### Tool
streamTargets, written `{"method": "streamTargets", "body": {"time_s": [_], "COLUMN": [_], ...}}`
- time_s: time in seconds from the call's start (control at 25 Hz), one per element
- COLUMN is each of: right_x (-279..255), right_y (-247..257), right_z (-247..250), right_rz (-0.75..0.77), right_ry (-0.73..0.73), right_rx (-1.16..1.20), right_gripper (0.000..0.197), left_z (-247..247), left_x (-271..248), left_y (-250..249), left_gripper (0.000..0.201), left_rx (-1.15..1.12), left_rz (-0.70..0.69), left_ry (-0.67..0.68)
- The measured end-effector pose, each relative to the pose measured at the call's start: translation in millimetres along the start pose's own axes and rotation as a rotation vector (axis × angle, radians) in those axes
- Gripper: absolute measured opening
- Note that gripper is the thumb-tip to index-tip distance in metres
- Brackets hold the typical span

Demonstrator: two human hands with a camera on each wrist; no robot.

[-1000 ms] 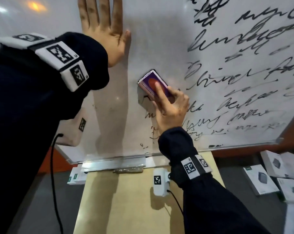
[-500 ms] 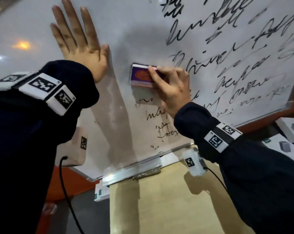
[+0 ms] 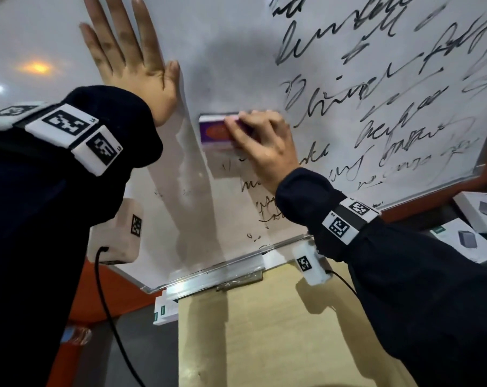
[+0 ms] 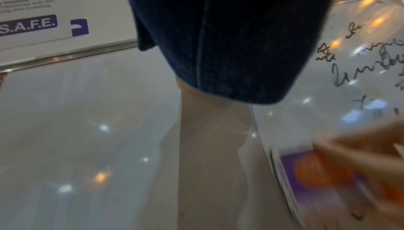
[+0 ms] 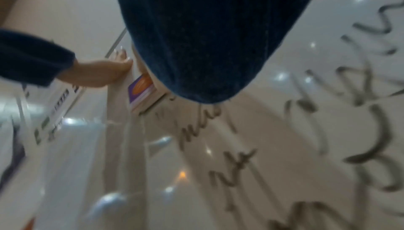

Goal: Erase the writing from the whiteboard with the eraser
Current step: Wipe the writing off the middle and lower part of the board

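Note:
The whiteboard (image 3: 231,65) fills the upper part of the head view, with black scribbled writing (image 3: 382,88) across its right half and a few lines (image 3: 267,210) low in the middle. My right hand (image 3: 264,146) grips a purple eraser with an orange oval (image 3: 215,131) and holds it flat against the board, left of the writing. My left hand (image 3: 133,60) lies flat on the board with straight fingers, up and left of the eraser. The left wrist view shows the blurred eraser (image 4: 314,178); the right wrist view shows the eraser (image 5: 142,88) under my sleeve.
A metal tray (image 3: 208,277) runs along the board's lower edge. Below it stands a light wooden table (image 3: 264,344). White boxes (image 3: 471,238) lie at the right, another box (image 3: 164,311) under the board's corner. A printed sign (image 4: 39,9) hangs beside the board.
My right hand has turned the eraser level and slid it along the board, wiping out writing that lay just under it. My left hand has stayed flat on the board.

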State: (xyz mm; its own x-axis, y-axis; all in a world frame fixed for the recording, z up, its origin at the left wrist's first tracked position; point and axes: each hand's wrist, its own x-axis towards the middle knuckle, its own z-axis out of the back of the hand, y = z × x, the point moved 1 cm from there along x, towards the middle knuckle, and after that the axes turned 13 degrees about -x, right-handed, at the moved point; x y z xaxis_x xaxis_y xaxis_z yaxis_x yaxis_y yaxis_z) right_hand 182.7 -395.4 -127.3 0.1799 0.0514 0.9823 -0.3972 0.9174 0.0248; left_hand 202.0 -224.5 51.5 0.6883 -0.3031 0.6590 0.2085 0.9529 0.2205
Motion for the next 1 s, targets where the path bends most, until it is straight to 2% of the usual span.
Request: {"method": "streamTargets", "body": {"time_s": [0.08, 0.12, 0.24, 0.28, 0.48, 0.64, 0.68, 0.8, 0.84, 0.96, 1.0], "right_x": [-15.4, -19.1, -9.0, -2.1, -5.6, -30.4, -30.0, -16.8, -16.1, -35.1, -37.2], "right_y": [-4.6, -10.7, -13.4, -8.6, -1.1, -7.7, -10.8, -6.2, 3.3, 14.7, 7.9], "right_z": [2.6, 6.4, 16.9, 18.6, 12.6, 21.3, 24.9, 24.6, 22.1, 19.8, 23.1], "right_rz": [0.124, 0.112, -0.172, -0.214, -0.095, 0.036, 0.011, -0.185, -0.161, 0.116, 0.126], "right_ry": [0.056, 0.086, 0.13, 0.13, 0.072, 0.132, 0.152, 0.184, 0.18, 0.187, 0.202], "right_rx": [0.022, 0.025, 0.03, 0.034, 0.034, 0.032, 0.026, 0.06, 0.069, 0.084, 0.081], "right_gripper": [0.042, 0.045, 0.059, 0.06, 0.041, 0.041, 0.043, 0.056, 0.054, 0.041, 0.041], "left_z": [2.1, 2.7, 3.7, 2.7, 1.1, -0.6, -0.8, 0.6, 0.9, 2.6, 2.7], "left_x": [-1.6, -1.5, -3.8, -4.0, -6.0, -6.2, -5.9, -7.3, -8.0, -14.2, -20.2], "left_y": [-2.8, -3.9, -6.2, -7.0, -5.3, -6.1, -5.5, -7.3, -9.3, -16.3, -19.6], "left_gripper": [0.07, 0.07, 0.07, 0.069, 0.067, 0.066, 0.066, 0.066, 0.066, 0.065, 0.066], "left_rx": [-0.006, -0.012, -0.017, -0.02, -0.046, -0.066, -0.07, -0.063, -0.058, -0.065, -0.067], "left_rz": [-0.024, -0.034, -0.041, -0.045, -0.053, -0.068, -0.066, -0.067, -0.06, 0.01, 0.021], "left_ry": [-0.017, -0.014, -0.005, -0.005, -0.018, -0.022, -0.022, -0.012, -0.01, 0.002, 0.019]}}
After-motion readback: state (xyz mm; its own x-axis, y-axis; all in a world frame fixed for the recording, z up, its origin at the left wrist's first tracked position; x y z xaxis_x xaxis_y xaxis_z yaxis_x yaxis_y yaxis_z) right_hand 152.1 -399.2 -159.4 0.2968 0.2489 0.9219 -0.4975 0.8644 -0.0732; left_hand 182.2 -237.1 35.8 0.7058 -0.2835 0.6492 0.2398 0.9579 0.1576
